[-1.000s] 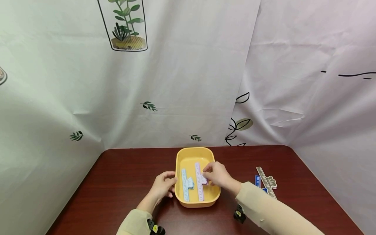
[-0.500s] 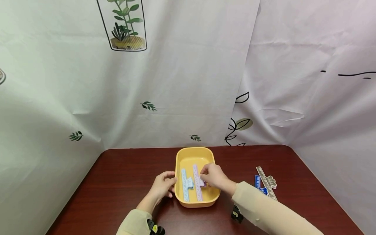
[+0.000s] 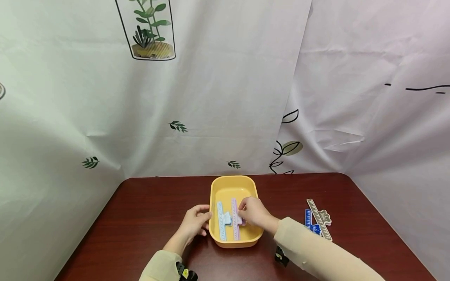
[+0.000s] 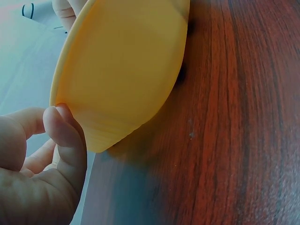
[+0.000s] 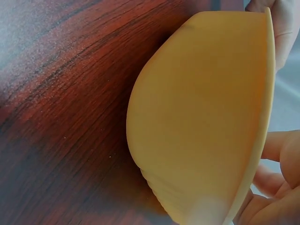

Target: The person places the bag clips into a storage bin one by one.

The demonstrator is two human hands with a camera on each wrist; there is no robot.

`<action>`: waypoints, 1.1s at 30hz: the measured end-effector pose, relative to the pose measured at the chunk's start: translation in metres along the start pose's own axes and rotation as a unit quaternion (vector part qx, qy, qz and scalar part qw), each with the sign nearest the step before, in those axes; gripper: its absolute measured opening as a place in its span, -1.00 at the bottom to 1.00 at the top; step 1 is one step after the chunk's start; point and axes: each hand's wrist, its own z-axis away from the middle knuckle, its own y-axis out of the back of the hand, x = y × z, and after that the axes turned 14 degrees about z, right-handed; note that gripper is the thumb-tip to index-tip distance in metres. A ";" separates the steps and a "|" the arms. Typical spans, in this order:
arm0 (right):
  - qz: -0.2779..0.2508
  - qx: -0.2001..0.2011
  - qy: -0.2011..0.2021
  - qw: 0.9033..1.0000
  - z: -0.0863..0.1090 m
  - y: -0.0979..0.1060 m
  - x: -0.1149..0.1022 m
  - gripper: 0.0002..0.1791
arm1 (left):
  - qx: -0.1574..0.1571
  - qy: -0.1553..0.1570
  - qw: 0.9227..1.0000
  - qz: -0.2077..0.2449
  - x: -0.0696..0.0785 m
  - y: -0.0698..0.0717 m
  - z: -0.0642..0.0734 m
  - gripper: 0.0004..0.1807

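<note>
Gripping the tray (image 3: 234,245) by its edge with our left hand (image 3: 192,224), we pinch the purple clip (image 3: 235,216) inside it with our right hand (image 3: 258,213), and if we drift too far left we could knock it askew against the pale clip (image 3: 221,220) nearby.

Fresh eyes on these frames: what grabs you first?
The yellow tray, low in the head view's center, left hand gripping its left rim. Inside, the right hand holds a lilac ruler clip beside a light blue one. Farther right lie a blue clip and a beige clip.
</note>
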 end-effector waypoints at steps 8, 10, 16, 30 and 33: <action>0.034 0.007 0.014 0.999 -0.002 -0.004 0.000 -0.92 | 0.003 0.000 1.000 0.002 0.001 -0.001 0.000 -0.56; 0.034 0.004 0.013 0.999 -0.002 -0.005 -0.001 -0.92 | 0.003 -0.001 1.000 0.005 0.002 -0.001 0.001 -0.55; 0.034 -0.009 0.002 0.999 -0.001 -0.005 -0.005 -0.89 | 0.003 0.000 1.000 0.003 0.002 -0.001 0.000 -0.56; 0.067 -0.005 0.013 0.998 -0.002 -0.011 -0.006 -0.81 | 0.004 0.006 1.000 0.002 0.000 0.000 0.000 -0.54; 0.068 -0.006 0.011 0.998 -0.003 -0.012 -0.005 -0.86 | 0.003 0.007 1.000 0.003 0.000 0.000 0.000 -0.55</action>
